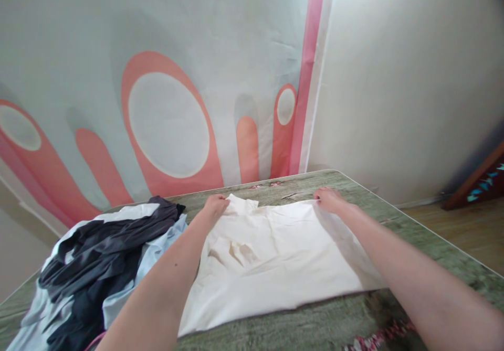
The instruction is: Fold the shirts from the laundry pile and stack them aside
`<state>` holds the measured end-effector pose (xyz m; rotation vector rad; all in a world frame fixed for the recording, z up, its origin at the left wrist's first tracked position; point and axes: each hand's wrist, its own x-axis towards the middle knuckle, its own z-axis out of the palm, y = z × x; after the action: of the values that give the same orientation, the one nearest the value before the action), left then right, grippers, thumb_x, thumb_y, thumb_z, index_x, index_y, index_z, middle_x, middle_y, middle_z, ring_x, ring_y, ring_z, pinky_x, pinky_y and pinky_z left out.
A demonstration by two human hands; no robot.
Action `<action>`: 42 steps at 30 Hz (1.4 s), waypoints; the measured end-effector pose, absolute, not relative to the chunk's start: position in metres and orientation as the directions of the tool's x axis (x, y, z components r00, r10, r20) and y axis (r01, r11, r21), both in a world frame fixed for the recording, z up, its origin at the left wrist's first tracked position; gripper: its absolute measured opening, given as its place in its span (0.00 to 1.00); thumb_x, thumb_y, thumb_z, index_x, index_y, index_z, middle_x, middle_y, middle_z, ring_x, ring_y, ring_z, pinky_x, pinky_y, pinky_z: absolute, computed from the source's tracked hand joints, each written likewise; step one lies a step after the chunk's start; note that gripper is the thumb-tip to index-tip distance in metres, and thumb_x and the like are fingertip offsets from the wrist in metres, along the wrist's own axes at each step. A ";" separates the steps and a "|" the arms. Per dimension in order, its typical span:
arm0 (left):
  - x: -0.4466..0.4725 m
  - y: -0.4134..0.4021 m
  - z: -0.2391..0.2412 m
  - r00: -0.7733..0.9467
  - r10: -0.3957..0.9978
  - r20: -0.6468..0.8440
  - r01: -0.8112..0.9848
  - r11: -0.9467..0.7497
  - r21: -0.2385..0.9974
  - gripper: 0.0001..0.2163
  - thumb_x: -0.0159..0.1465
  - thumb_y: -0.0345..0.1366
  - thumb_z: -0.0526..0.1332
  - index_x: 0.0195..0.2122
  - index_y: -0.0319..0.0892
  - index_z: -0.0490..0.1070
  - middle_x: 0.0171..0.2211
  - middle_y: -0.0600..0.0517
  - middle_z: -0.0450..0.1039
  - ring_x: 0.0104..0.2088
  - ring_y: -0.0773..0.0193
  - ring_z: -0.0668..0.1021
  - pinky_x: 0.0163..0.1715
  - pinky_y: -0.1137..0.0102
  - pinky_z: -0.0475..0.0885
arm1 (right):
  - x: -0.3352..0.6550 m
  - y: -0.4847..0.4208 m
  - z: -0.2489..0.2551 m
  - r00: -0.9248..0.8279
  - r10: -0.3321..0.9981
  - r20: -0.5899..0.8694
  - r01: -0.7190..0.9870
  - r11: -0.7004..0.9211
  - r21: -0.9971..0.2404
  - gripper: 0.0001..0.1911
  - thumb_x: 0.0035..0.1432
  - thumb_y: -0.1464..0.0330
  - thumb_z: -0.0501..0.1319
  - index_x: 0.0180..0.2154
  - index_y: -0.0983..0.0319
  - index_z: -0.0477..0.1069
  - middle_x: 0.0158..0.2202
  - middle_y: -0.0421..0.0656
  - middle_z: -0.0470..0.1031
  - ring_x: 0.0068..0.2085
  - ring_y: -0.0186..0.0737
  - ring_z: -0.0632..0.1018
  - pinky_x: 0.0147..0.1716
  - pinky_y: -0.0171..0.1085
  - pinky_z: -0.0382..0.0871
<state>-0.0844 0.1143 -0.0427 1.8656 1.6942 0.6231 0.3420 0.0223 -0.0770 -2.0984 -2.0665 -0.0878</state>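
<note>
Cream cotton garment point(275, 256) spread mostly flat, lightly wrinkled, on green mottled bench point(433, 246). Left hand point(216, 205) pinches its far left corner, right hand point(328, 199) grips far right edge; hands apart. Crumpled dark and pale-blue clothes pile point(94, 267) just left.

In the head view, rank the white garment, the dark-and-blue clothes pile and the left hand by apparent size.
1. white garment
2. clothes pile, though it sits nearer and runs off frame, so this is unsure
3. left hand
</note>
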 end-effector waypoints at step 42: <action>-0.142 -0.115 -0.058 0.699 0.712 0.074 0.628 -0.659 0.414 0.20 0.66 0.48 0.55 0.59 0.52 0.67 0.58 0.49 0.68 0.60 0.51 0.68 0.60 0.55 0.61 | 0.341 -0.120 -0.133 -0.193 0.895 0.402 0.937 0.291 -0.196 0.21 0.66 0.62 0.50 0.58 0.56 0.66 0.60 0.46 0.66 0.59 0.46 0.68 0.60 0.51 0.61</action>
<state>-0.1424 -0.1149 -0.0582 2.5504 1.0464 0.3258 0.3410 -0.1202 -0.1329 -1.6377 -2.1268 -0.1277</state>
